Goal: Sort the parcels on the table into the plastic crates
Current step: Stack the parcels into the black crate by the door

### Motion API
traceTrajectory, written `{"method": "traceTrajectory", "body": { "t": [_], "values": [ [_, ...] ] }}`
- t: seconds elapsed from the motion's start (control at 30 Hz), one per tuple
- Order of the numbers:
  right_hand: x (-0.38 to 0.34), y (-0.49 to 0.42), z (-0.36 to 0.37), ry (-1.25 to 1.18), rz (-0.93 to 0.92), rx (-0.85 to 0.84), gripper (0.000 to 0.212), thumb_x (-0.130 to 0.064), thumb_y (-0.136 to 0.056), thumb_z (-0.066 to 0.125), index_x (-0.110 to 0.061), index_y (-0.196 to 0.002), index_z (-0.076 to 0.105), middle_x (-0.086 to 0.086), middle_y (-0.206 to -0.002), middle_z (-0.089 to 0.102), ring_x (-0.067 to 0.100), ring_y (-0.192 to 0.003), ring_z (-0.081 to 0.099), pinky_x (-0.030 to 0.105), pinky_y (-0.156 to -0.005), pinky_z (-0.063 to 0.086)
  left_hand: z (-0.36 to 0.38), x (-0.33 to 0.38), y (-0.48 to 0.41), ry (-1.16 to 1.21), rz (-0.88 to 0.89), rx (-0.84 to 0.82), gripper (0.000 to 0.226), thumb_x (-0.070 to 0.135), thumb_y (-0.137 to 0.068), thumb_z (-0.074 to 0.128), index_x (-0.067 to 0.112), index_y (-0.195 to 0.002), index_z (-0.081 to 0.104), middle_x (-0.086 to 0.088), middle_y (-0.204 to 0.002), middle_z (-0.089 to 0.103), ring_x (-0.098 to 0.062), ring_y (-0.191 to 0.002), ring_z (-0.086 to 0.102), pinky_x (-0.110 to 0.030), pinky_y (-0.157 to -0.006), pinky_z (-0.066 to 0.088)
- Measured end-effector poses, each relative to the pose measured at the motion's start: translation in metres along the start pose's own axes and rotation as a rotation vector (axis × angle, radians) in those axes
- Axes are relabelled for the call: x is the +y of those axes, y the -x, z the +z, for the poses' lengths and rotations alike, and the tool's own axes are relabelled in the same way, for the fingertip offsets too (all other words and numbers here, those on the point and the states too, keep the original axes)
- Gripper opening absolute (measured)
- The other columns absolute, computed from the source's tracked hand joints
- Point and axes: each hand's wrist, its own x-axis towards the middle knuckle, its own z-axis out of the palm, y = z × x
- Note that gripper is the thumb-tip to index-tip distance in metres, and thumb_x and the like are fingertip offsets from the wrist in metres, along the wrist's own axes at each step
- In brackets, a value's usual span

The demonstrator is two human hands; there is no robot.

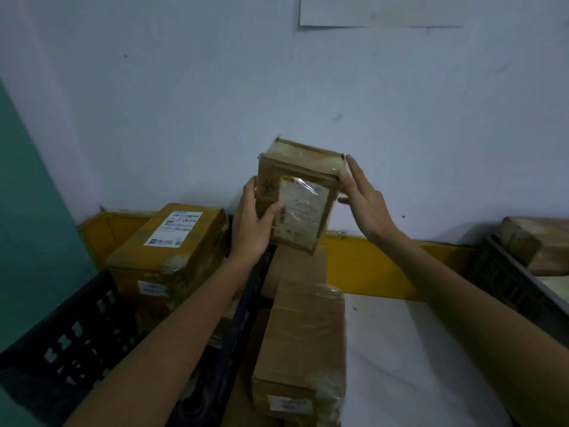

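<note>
While the small parcel (297, 195) hangs in the air above the stacked boxes (301, 334) on the surface (415, 349), only the left grip (251, 223) truly clasps it, thumb on the label. The right grip (365, 204) just lays flat fingers against its side. If that support slips, I reckon the box could tip and drop short of the black crate (77, 328).
</note>
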Motion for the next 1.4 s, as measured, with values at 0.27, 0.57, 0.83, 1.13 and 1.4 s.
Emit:
{"method": "traceTrajectory", "body": {
  "t": [0.27, 0.57, 0.83, 1.13, 1.4],
  "values": [
    [-0.012, 0.004, 0.026, -0.069, -0.088, -0.074, 0.074, -0.051, -0.084, 0.059, -0.037, -0.147, 0.023, -0.004, -0.135, 0.052, 0.014, -0.110, 0.058, 0.030, -0.087, 0.054, -0.023, 0.000, 0.013, -0.004, -0.051, 0.025, 0.059, 0.050, -0.084, 0.060, 0.032, -0.136, 0.038, 0.009, -0.121, 0.059, -0.013, -0.104, 0.062, -0.037, -0.079, 0.057],
    [-0.025, -0.004, 0.072, -0.027, -0.063, -0.079, 0.097, -0.041, -0.083, 0.067, -0.033, -0.150, -0.002, -0.009, -0.117, 0.057, 0.009, -0.093, 0.061, 0.027, -0.085, 0.051, -0.059, -0.006, 0.025, 0.025, -0.075, -0.136, 0.103, 0.021, -0.075, 0.077, 0.038, -0.147, 0.005, 0.005, -0.142, 0.043, -0.010, -0.117, 0.050, -0.028, -0.087, 0.050],
    [-0.023, -0.024, 0.108, -0.020, -0.021, 0.064, 0.064, -0.040, -0.094, 0.052, -0.029, -0.148, 0.021, -0.001, -0.117, 0.055, 0.014, -0.091, 0.059, 0.013, -0.070, 0.049, -0.118, -0.046, 0.026, -0.265, -0.011, -0.153, 0.059, 0.055, -0.087, 0.036, 0.030, -0.141, 0.036, 0.005, -0.144, 0.042, -0.013, -0.131, 0.037, -0.044, -0.107, 0.034],
    [0.002, -0.028, 0.171, -0.056, 0.188, -0.019, 0.082, -0.053, -0.084, 0.061, -0.030, -0.148, 0.016, 0.000, -0.129, 0.054, 0.021, -0.110, 0.058, 0.033, -0.092, 0.049, -0.161, -0.129, 0.048, -0.987, -0.105, -0.347, 0.066, 0.055, -0.090, 0.045, 0.037, -0.147, 0.016, 0.009, -0.158, -0.001, -0.021, -0.145, -0.010, -0.076, -0.103, 0.004],
    [0.030, -0.055, 0.165, 0.065, 0.398, -0.155, 0.080, -0.058, -0.081, 0.061, -0.017, -0.143, 0.032, 0.004, -0.133, 0.052, 0.023, -0.109, 0.057, 0.042, -0.092, 0.051, -0.146, -0.133, 0.045, -0.999, -0.088, -0.218, 0.057, 0.042, -0.085, 0.054, 0.033, -0.138, 0.035, 0.002, -0.155, 0.017, -0.027, -0.144, 0.000, -0.078, -0.099, -0.001]
  ]
}}
